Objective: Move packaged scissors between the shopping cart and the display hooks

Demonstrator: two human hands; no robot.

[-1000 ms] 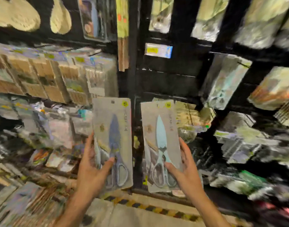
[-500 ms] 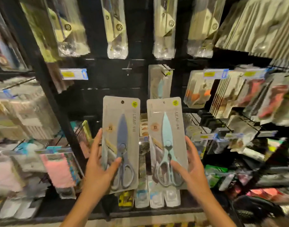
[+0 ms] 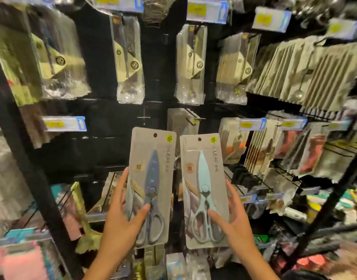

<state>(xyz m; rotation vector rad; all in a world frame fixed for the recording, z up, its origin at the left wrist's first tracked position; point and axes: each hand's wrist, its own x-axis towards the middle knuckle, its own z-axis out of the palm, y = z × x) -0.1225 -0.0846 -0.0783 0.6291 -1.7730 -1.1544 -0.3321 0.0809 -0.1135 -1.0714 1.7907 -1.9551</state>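
Though blurred all around, upright before display hooks (image 3: pixel 190 120); grey scissors pack (image 3: pixel 152 184) gripped by left hand (image 3: pixel 121 223); mint scissors pack (image 3: pixel 204 190) by right hand (image 3: pixel 236 225).

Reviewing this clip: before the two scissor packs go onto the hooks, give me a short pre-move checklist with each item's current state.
1. Left hand grips the blue-grey scissors pack: ok, thumb across the front.
2. Right hand grips the light-blue scissors pack: ok.
3. Hang holes at both pack tops uncovered: ok, both show.
4. Packs upright, holes uppermost: ok.
5. Target hook found: ok for the light-blue pack, a matching hanging pack sits just above; cannot tell for the blue-grey one.
6. Free length on the hook: cannot tell, too blurred.
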